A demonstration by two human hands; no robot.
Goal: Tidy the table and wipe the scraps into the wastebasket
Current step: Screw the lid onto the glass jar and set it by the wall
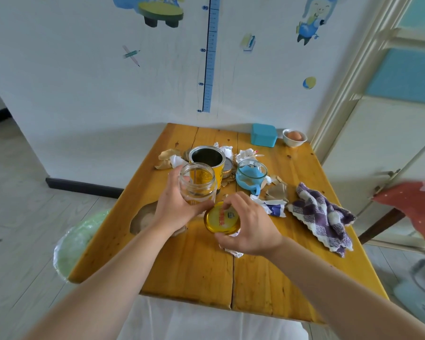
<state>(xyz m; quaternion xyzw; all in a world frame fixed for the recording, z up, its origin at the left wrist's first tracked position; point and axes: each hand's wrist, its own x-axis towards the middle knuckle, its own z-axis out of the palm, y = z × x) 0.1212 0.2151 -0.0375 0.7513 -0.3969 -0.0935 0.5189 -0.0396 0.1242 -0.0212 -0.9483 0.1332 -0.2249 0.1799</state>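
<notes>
Now, we hold the glass jar [197,184] upright in the left hand [174,207], its fingers curled round the wall; it appears lifted off the worktop [194,266], in front of the open yellow tin [207,157]. The right hand [250,224] pinches the yellow lid [222,218] by its rim, fingers narrow about the edge. The lid is tilted, below and just beside the jar's mouth, not yet on it. Step in hand, as we judge it: cap the jar so it can be put away. To do it well, we level the lid first, bring it over the mouth and seat it flat before turning; a tilted start would likely cross the thread. We keep the left grip low so the neck is free, and firm, since glass is slick. Paper scraps [275,208] lie around the tin and the blue-sleeved cup [252,174]. The checked cloth [322,214] lies at right, and the green-lined wastebasket [76,239] stands by the worktop's left edge. Wiping is not yet begun.
</notes>
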